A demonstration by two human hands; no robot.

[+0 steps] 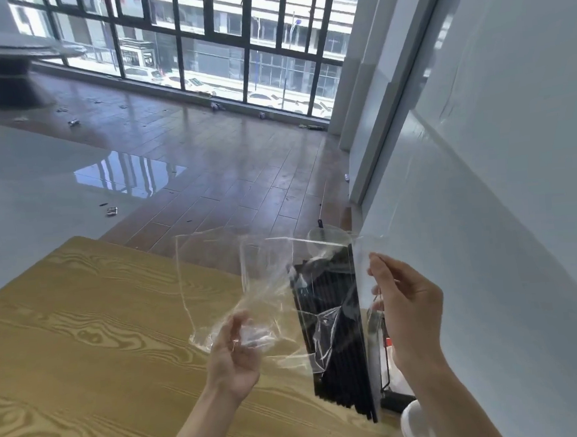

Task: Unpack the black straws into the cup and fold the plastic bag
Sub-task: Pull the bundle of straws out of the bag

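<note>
A clear plastic bag is held up over the right end of the wooden table, stretched between both hands. A bundle of black straws stands nearly upright inside its right part, the lower ends fanned out near the table's edge. My left hand grips the crumpled lower left of the bag. Pinching the bag's right edge beside the straws is my right hand. A white rounded object, possibly the cup, shows at the bottom right, mostly hidden by my right arm.
A white wall runs close along the right side. A black frame stands between the table and the wall. Beyond the table lie a glossy floor with small scraps and a large barred window.
</note>
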